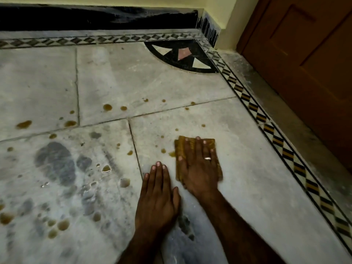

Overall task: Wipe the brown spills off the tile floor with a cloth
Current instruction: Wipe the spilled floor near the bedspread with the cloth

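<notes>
The folded brown cloth lies flat on the tile floor, pressed down by the right hand, whose fingers are straight and spread. The left hand rests flat on bare tile just beside it, fingers straight, holding nothing. The cloth looks soft, thin and light, so it would likely bunch unless pressed across its top. Brown spills dot the tiles, the nearest at the cloth's left edge. No container is in view
</notes>
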